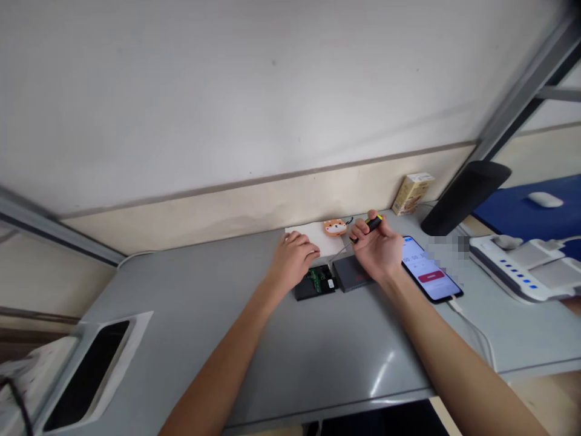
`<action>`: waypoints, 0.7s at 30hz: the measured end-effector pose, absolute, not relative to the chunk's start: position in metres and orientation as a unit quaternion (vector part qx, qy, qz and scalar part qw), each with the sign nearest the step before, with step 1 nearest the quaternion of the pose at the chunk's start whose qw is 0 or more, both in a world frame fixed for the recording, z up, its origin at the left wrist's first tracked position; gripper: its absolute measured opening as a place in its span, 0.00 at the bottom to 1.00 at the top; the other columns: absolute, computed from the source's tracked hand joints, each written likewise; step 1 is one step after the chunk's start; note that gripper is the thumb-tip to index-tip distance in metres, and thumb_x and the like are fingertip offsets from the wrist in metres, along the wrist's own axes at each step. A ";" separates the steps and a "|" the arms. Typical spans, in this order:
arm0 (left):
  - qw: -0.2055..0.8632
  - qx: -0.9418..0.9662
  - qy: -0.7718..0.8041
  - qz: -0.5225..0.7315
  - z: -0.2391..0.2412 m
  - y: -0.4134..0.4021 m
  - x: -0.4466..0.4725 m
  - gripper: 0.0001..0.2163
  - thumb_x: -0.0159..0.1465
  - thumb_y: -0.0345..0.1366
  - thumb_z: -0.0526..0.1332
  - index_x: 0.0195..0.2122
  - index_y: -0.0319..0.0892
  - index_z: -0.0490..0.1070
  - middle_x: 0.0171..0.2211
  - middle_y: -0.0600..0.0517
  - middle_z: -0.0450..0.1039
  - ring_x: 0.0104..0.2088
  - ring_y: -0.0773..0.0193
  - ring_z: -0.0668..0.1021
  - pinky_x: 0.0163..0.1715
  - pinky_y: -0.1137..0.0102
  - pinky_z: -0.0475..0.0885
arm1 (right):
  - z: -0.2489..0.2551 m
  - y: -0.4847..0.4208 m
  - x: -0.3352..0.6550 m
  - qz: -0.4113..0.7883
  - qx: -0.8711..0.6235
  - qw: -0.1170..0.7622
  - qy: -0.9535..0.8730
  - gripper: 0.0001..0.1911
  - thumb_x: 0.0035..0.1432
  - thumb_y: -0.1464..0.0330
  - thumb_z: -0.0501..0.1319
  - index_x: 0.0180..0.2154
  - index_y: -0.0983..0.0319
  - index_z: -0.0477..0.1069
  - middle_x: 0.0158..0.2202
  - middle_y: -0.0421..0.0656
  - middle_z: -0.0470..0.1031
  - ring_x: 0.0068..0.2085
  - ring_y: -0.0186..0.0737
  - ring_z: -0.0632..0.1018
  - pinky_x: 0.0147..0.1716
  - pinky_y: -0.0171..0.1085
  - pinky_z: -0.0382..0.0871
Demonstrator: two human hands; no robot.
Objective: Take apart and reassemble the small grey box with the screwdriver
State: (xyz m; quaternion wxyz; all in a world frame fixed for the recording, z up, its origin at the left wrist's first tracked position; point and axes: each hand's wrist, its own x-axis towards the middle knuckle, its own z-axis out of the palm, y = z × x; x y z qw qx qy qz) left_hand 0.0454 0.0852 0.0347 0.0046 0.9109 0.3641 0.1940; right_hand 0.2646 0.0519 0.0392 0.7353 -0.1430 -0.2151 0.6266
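Note:
My right hand (379,247) is closed round a black and yellow screwdriver (373,224), whose shaft slants down to the left toward an opened black case with a green circuit board (315,282). My left hand (294,257) rests curled on the far edge of that case, fingers pressed down on it. A dark grey flat cover (351,273) lies right beside the board, under my right wrist. A white sheet (318,235) lies behind both hands.
A phone (430,270) with a lit screen and a white cable lies right of my right hand. A small orange animal-shaped item (335,227), a carton (412,192), a black stand (463,197) and a white device (521,261) sit further back and right. The grey table (227,315) has a rectangular opening (86,375) at left.

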 end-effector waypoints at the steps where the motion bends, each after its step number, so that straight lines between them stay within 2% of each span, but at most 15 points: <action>1: 0.009 0.916 0.360 0.175 0.035 0.098 0.053 0.08 0.71 0.38 0.62 0.40 0.46 0.81 0.36 0.50 0.76 0.46 0.55 0.74 0.50 0.57 0.66 | 0.039 0.053 0.266 0.632 -0.136 0.735 -0.207 0.07 0.67 0.62 0.57 0.36 0.56 0.65 0.27 0.37 0.54 0.27 0.36 0.62 0.31 0.35 0.67; 6: 0.049 0.919 0.356 0.161 0.025 0.140 0.074 0.05 0.68 0.37 0.66 0.41 0.45 0.81 0.39 0.49 0.77 0.47 0.54 0.74 0.50 0.58 0.67 | 0.044 0.053 0.267 0.641 -0.123 0.736 -0.180 0.07 0.68 0.64 0.55 0.36 0.57 0.66 0.26 0.38 0.54 0.27 0.36 0.62 0.31 0.35 0.66; 13: 0.086 0.914 0.357 0.174 0.019 0.129 0.066 0.06 0.69 0.38 0.65 0.43 0.49 0.81 0.43 0.51 0.78 0.49 0.55 0.74 0.53 0.59 0.65 | 0.048 0.048 0.267 0.649 -0.154 0.724 -0.174 0.13 0.71 0.63 0.50 0.35 0.57 0.67 0.26 0.39 0.54 0.27 0.37 0.62 0.29 0.37 0.66; 17: 0.105 0.883 0.382 0.252 0.018 0.093 0.051 0.09 0.73 0.37 0.59 0.48 0.48 0.79 0.46 0.51 0.77 0.49 0.59 0.75 0.53 0.60 0.66 | 0.048 0.046 0.261 0.645 -0.177 0.720 -0.187 0.12 0.71 0.62 0.51 0.34 0.56 0.68 0.26 0.39 0.54 0.27 0.37 0.62 0.29 0.37 0.65; 21: 0.064 0.832 0.414 0.365 0.009 0.056 0.014 0.08 0.72 0.35 0.58 0.44 0.45 0.78 0.45 0.49 0.77 0.46 0.60 0.77 0.53 0.60 0.67 | 0.043 0.047 0.256 0.630 -0.215 0.716 -0.211 0.13 0.70 0.59 0.52 0.34 0.55 0.67 0.25 0.39 0.54 0.26 0.39 0.61 0.28 0.39 0.64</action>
